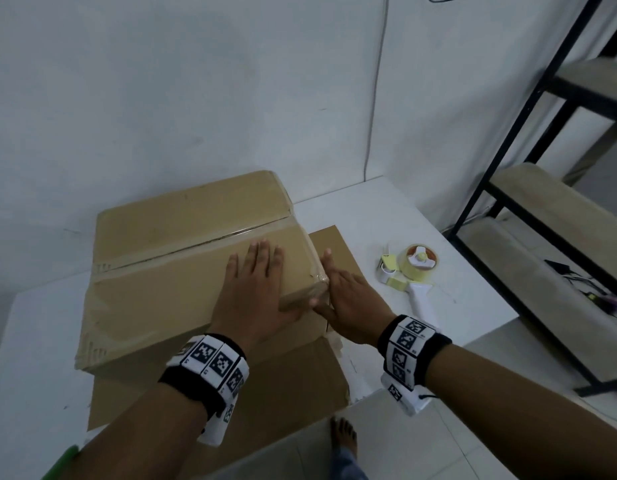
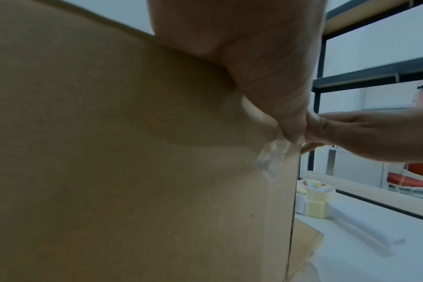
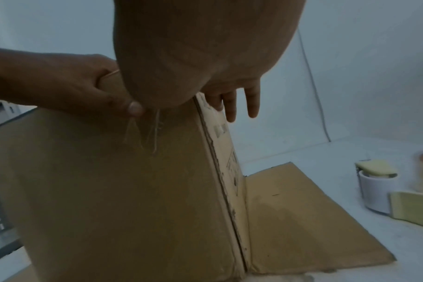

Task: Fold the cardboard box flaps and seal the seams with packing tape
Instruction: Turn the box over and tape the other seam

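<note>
Both hands lie flat on the box [image 1: 182, 258] on the worktop [image 1: 386, 216], left hand [image 1: 255, 299] on top, right hand [image 1: 348, 299] smoothing tape [image 1: 319, 284] at the right corner; top seam looks taped, bottom flaps [image 1: 265, 386] still splayed, dispenser [image 1: 414, 271] idle nearby.

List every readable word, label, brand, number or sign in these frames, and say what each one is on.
No text can be read in any view.
Cardboard box: dark printed marks and a diagram run along its right side panel in the right wrist view, too blurred to read.
Wristbands: black-and-white square marker patterns with tiny characters beside them, too small to read.
Tape dispenser: no label visible.
</note>
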